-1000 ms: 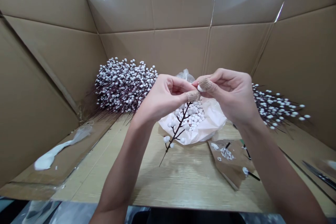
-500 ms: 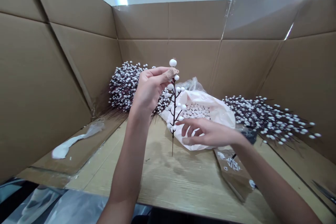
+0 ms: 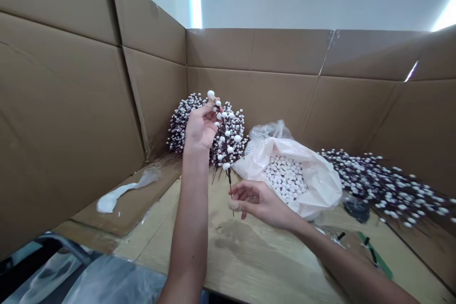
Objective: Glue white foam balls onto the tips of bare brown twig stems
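An artificial berry stem [image 3: 226, 166] with white berries on dark twigs hangs upright in front of me. My left hand [image 3: 200, 128] pinches it near the top, just under the uppermost berry. At the bare lower end, the thumb and fingers of my right hand [image 3: 261, 201] close around the thin stalk. Behind the right hand lies an open white plastic bag [image 3: 324, 185] holding many loose white berries [image 3: 285, 175].
Bundles of finished berry stems lie at the back left [image 3: 181, 126] and along the right [image 3: 384, 185]. A white plastic strip [image 3: 109, 202] rests on cardboard at left. Cardboard walls [image 3: 278, 97] enclose the wooden table [image 3: 256, 256]. A green-edged piece [image 3: 383, 261] lies at right.
My right hand has moved from beside the lower berries down onto the bare stalk. The left hand still holds the stem's top. The camera view has shifted.
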Motion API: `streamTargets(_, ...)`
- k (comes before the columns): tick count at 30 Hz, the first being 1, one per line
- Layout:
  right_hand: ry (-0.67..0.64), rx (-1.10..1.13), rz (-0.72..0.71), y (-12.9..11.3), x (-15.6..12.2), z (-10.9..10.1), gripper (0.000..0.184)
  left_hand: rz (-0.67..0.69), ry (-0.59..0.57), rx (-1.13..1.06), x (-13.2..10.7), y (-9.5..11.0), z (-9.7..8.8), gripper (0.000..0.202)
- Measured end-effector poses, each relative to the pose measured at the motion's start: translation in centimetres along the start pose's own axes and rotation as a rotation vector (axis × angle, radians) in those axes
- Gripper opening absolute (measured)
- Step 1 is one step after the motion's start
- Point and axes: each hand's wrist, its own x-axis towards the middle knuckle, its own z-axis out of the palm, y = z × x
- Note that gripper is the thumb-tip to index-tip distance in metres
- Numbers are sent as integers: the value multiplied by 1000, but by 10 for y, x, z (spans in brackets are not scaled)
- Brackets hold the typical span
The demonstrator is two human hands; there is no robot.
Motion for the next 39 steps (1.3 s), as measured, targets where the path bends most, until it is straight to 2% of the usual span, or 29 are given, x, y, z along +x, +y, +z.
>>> streamTargets(5, -58, 75, 29, 0, 18, 19, 36, -26, 50, -78, 8, 6, -15, 19)
streamTargets(8, -47, 137, 12, -3, 25, 26, 36, -38, 44, -96, 11, 8, -25, 11)
streamTargets(9, -40, 152, 0, -6, 26, 27, 35, -66, 52, -92, 11, 10, -28, 14)
streamTargets(13, 42, 219, -79, -21, 37, 23, 32, -204, 142, -58, 12, 20, -44, 56)
streamTargets(15, 105, 237, -122, -31, 48, 13, 32, -190, 188, -84, 11, 26, -50, 63)
streamTargets(17, 177, 217, -149, -41, 68, -1, 33, -127, 247, -128, 10, 31, -54, 54)
streamTargets(21, 348, 159, -164, -58, 128, -35, 32, 23, 335, -218, 4, 40, -55, 9)
streamTargets(24, 421, 130, -127, -61, 180, -54, 23, 101, 315, -265, -5, 48, -54, 13)
streamTargets(26, 450, 92, -86, -59, 211, -58, 19, 142, 304, -273, -11, 53, -52, 13)
streamTargets(29, 470, 29, -17, -50, 248, -54, 14, 183, 312, -295, -19, 62, -51, 12)
streamTargets(31, 464, -7, 24, -43, 266, -45, 17, 201, 329, -315, -23, 67, -52, 11)
streamTargets(39, 347, -97, 91, -37, 322, 3, 24, 334, 396, -341, -42, 83, -56, 7)
